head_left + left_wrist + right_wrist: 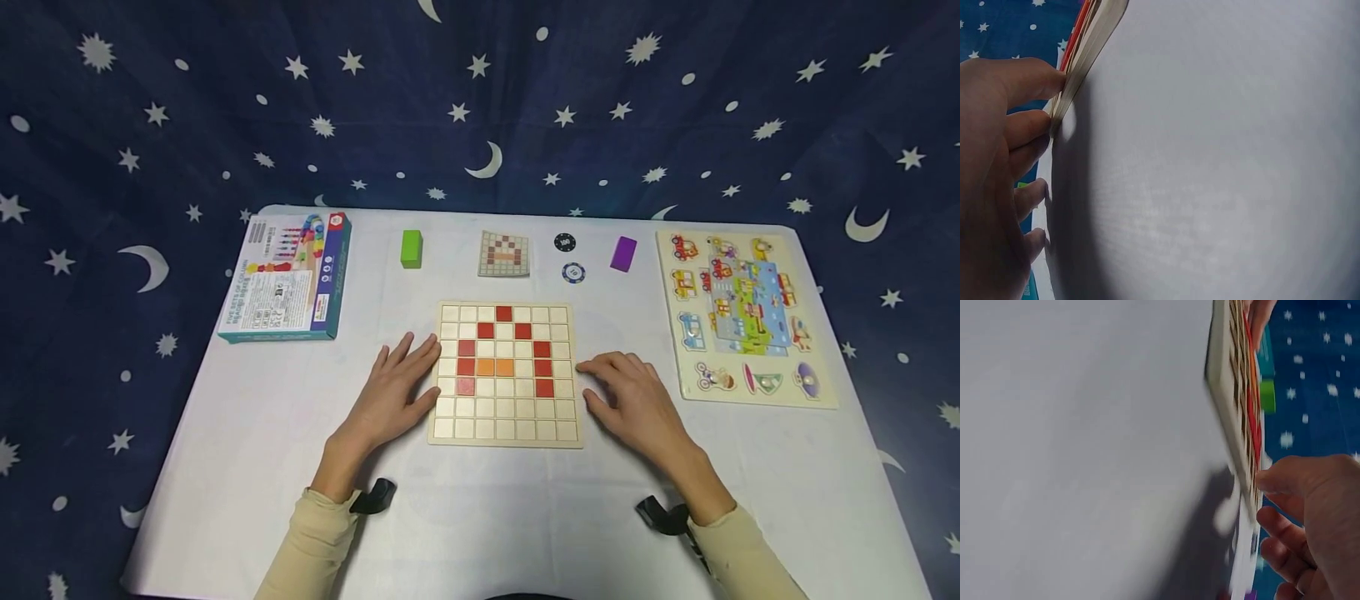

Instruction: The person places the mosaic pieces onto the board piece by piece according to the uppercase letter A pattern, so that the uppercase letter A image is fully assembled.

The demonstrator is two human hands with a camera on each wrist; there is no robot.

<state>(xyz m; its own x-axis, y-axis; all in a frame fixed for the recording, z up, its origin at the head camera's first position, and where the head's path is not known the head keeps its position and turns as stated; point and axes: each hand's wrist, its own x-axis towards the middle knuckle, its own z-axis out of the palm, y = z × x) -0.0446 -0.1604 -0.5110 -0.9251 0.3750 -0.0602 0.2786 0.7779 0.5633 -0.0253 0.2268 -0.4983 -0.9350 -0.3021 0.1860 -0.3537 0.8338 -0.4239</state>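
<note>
So both hands are parked on either side of the wooden grid board (pixel 505 375), which sits flat in the middle of the white table (pixel 225 433). The left hand (pixel 393 393) lies palm down with straight, spread fingers, fingertips touching the board's left edge; nothing is pinched, the grip is just relaxed and wide. The left wrist view shows the same thing up close, with fingertips (pixel 1047 78) pressed against the board's side. The right hand (pixel 633 400) is at the board's right edge, fingers loosely bent, tips touching or just beside the rim, holding nothing.

The board itself has a mostly plain grid with red tiles making an arch-like shape and two orange tiles in the middle row.

Further back on the table: a small pattern card (pixel 504 253) straight behind the board, a green block (pixel 411 248) to its left, two poker chips (pixel 568 257) and a purple block (pixel 623 253) to its right. Far left there's a toy box (pixel 288 279), far right a vehicle peg puzzle (pixel 742 317). A starry dark blue cloth (pixel 480 100) hangs behind it all.
</note>
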